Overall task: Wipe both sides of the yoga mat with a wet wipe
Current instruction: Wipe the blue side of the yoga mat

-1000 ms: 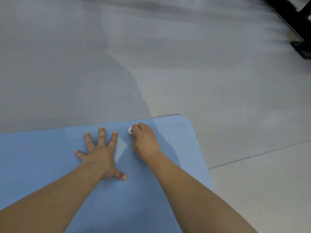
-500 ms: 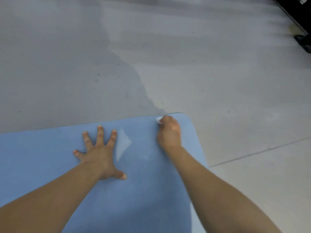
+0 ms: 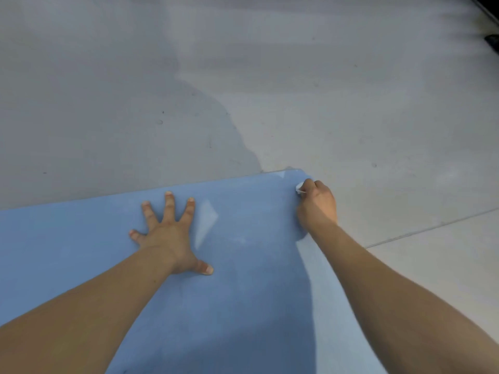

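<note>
A blue yoga mat (image 3: 243, 292) lies flat on the floor and fills the lower part of the view; its far right corner is rounded. My left hand (image 3: 170, 233) presses flat on the mat with fingers spread. At the mat's far right edge my right hand (image 3: 318, 206) is curled around a white wet wipe (image 3: 299, 189), of which only a small bit shows past the fingers. The wipe touches the mat near the corner.
Grey floor (image 3: 297, 90) surrounds the mat, with a seam line (image 3: 432, 228) running to the right. A dark object (image 3: 492, 40) sits at the far top right corner. My shadow falls over the mat and the floor beyond.
My right hand has slid with the wipe to the right, from beside my left hand to the mat's far right corner. My left hand has stayed put.
</note>
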The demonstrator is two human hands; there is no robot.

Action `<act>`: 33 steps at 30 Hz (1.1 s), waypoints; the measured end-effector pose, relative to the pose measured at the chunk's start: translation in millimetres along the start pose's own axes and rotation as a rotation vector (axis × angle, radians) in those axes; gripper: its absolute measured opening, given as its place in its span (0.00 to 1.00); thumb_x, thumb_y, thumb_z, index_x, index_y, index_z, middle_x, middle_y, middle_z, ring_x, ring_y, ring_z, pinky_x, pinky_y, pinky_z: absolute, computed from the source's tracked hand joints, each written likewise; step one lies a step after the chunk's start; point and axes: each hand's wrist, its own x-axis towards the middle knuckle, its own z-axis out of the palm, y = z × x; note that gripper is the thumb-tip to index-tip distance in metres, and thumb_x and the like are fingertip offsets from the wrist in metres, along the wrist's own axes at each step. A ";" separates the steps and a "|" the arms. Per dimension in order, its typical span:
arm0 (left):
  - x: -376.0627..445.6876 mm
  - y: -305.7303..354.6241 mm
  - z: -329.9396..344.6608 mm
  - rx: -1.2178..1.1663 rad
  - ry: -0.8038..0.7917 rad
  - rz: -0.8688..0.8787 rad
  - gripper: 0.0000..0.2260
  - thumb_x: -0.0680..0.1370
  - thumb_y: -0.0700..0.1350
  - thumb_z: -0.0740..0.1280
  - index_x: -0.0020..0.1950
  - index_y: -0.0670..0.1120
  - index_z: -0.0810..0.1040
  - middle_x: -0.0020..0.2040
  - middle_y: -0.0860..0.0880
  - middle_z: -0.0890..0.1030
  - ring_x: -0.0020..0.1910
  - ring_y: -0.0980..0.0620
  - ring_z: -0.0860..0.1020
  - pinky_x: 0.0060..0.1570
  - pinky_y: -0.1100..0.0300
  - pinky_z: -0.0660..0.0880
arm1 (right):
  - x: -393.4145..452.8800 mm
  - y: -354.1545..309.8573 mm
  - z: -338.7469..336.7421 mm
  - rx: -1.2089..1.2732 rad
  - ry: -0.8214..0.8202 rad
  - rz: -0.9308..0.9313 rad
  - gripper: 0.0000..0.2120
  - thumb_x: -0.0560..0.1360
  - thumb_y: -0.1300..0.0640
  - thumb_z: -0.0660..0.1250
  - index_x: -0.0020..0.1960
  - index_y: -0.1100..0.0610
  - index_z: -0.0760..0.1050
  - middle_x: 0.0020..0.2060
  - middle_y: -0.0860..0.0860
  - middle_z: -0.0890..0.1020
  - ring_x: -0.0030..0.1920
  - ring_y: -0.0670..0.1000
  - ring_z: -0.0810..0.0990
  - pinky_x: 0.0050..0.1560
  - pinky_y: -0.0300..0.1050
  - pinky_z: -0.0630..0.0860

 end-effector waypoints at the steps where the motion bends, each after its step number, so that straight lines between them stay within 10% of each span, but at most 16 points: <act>1: 0.2 -0.2 0.3 -0.004 -0.001 0.001 0.70 0.54 0.74 0.77 0.77 0.64 0.27 0.75 0.53 0.21 0.76 0.34 0.28 0.70 0.25 0.55 | -7.5 -15.7 3.4 0.055 0.013 0.040 0.15 0.68 0.68 0.61 0.53 0.61 0.76 0.49 0.59 0.78 0.51 0.61 0.76 0.51 0.48 0.72; 7: 4.0 -0.5 3.3 -0.033 0.030 -0.015 0.65 0.61 0.67 0.79 0.75 0.68 0.28 0.75 0.54 0.21 0.77 0.35 0.29 0.70 0.25 0.55 | -98.8 -161.6 45.6 0.199 -0.188 -0.438 0.11 0.69 0.63 0.64 0.50 0.60 0.78 0.43 0.58 0.80 0.45 0.60 0.77 0.47 0.53 0.74; 11: 3.7 -1.1 2.5 -0.027 0.019 -0.011 0.69 0.53 0.73 0.78 0.75 0.67 0.27 0.75 0.54 0.21 0.77 0.35 0.28 0.70 0.26 0.54 | -89.0 -142.4 35.8 0.203 -0.262 -0.632 0.11 0.65 0.65 0.64 0.47 0.61 0.77 0.40 0.59 0.78 0.41 0.62 0.76 0.41 0.52 0.72; 17: 0.9 -1.6 2.4 -0.012 0.025 -0.004 0.70 0.53 0.75 0.77 0.77 0.65 0.28 0.76 0.53 0.22 0.77 0.34 0.28 0.70 0.25 0.55 | -27.6 2.4 1.0 -0.008 -0.047 -0.193 0.13 0.67 0.63 0.60 0.49 0.60 0.78 0.44 0.60 0.79 0.46 0.62 0.78 0.45 0.48 0.73; 21: 0.8 -2.1 2.3 -0.023 0.027 -0.003 0.70 0.53 0.75 0.77 0.77 0.65 0.29 0.76 0.54 0.22 0.77 0.34 0.29 0.70 0.25 0.54 | -37.4 -14.4 14.7 0.124 0.055 0.030 0.12 0.70 0.67 0.61 0.51 0.59 0.77 0.47 0.58 0.80 0.50 0.61 0.77 0.48 0.46 0.70; 29: 0.1 -3.5 4.4 -0.034 0.054 -0.001 0.71 0.51 0.76 0.77 0.76 0.66 0.28 0.76 0.55 0.22 0.77 0.36 0.28 0.71 0.25 0.54 | -107.4 -99.6 38.9 0.162 -0.141 -0.562 0.13 0.66 0.64 0.63 0.48 0.54 0.76 0.41 0.51 0.78 0.43 0.57 0.75 0.42 0.49 0.64; 33: -1.2 -5.0 5.3 -0.056 0.063 0.016 0.70 0.52 0.75 0.77 0.77 0.66 0.30 0.77 0.56 0.23 0.77 0.37 0.29 0.71 0.25 0.52 | -68.4 -12.8 14.5 0.028 -0.010 -0.360 0.15 0.64 0.62 0.60 0.48 0.55 0.79 0.42 0.56 0.80 0.45 0.61 0.79 0.43 0.49 0.72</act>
